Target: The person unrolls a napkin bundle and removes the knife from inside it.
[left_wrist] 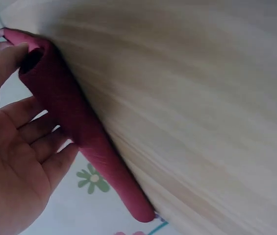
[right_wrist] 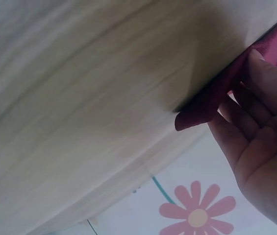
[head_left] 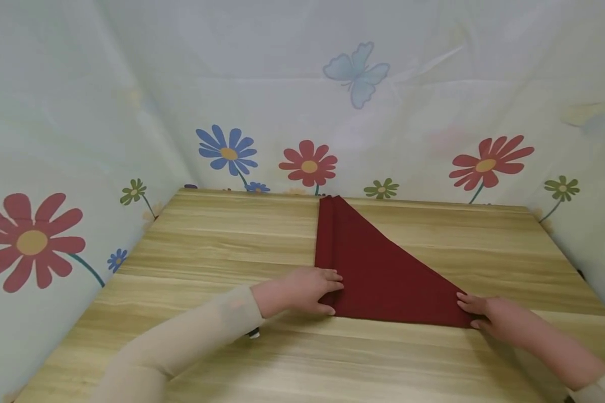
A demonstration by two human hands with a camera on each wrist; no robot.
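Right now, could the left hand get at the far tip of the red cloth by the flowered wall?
Probably yes: the left hand rests on the red cloth's near corner, and only bare table lies alongside.

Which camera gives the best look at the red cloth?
The head view: the whole red cloth lies folded in a triangle on the table. The left wrist view shows only a rolled edge, the right wrist view only a corner.
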